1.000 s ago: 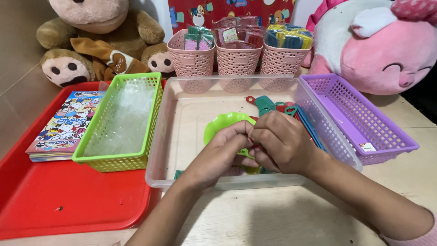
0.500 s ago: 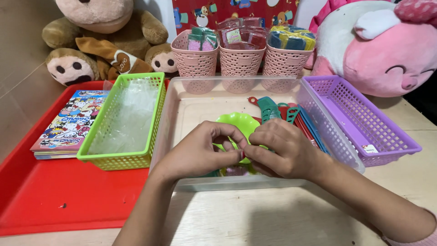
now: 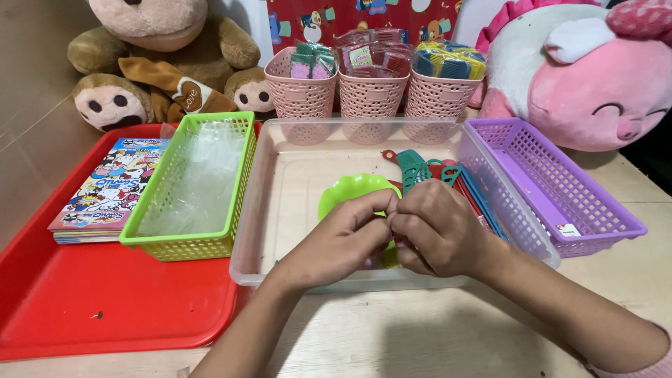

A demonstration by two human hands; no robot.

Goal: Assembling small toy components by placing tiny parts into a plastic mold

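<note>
Both hands are bunched together over the front of a clear tray (image 3: 269, 175) on the worktop (image 3: 630, 182). The left hand (image 3: 343, 234) and right hand (image 3: 437, 227) meet fingertip to fingertip, both curled in and pinching something small between them. I can't really tell what that bit is, the fingers hide nearly all of it, just a speck of green and pink peeks out underneath. So both hands are closed in a pinch, knuckles up, wrists resting at the tray's front edge.

Right behind the hands, inside the tray, there's a lime green dish (image 3: 350, 192), partly covered by the left fingers. Further back and to the right lies a pile of combs (image 3: 420, 168), teal, red and blue, running along the tray's right wall.

Left of the tray sits a green basket (image 3: 192, 245) stuffed with clear plastic bags (image 3: 192, 189), standing on a red tray (image 3: 105, 308). A stack of cartoon books (image 3: 105, 192) sits on that red tray too, just beside the basket. On the right is a purple basket (image 3: 560, 189), touching the clear tray's side.

At the back, three pink baskets (image 3: 371, 98) stand in a row holding packaged items. A brown plush monkey (image 3: 154, 56) is back left, a pink and white plush (image 3: 581, 77) back right.
</note>
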